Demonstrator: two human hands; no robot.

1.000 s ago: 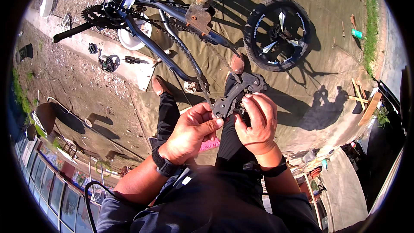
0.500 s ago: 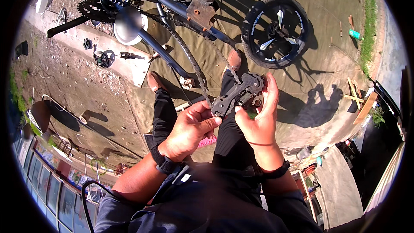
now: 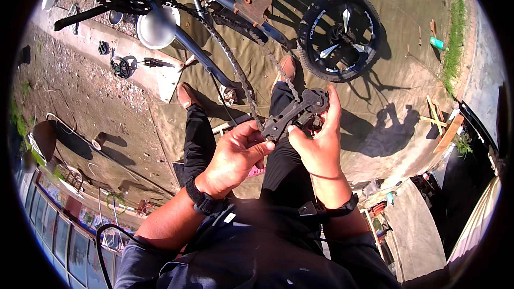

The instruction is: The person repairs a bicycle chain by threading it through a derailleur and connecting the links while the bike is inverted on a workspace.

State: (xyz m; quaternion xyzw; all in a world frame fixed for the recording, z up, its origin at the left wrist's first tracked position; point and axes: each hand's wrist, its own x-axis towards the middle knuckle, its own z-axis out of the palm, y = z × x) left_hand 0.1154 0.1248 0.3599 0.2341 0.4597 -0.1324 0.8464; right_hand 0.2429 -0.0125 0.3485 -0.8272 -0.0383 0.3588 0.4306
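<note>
A dark, dirty rear derailleur (image 3: 292,116) is held between my two hands, above my lap. My left hand (image 3: 238,152) pinches its lower left end between thumb and fingers, close to where the bicycle chain (image 3: 238,69) meets it. My right hand (image 3: 319,142) grips its right side, thumb against the body and a finger behind the upper end. Two strands of the chain run from the derailleur up toward the blue bicycle frame (image 3: 195,53). The chainring (image 3: 120,0) and crank show at the frame's upper left.
A wheel (image 3: 341,36) with a knobbly tyre lies on the tarp right of the frame. A rusty metal post (image 3: 252,2) stands against the frame, a white bowl (image 3: 157,28) beneath it. Small black parts (image 3: 121,67) lie at left, wooden pieces (image 3: 448,134) at far right.
Both hands still hold the derailleur, which has turned slightly. My view has shifted a little, so the bicycle and wheel sit slightly farther left and up.
</note>
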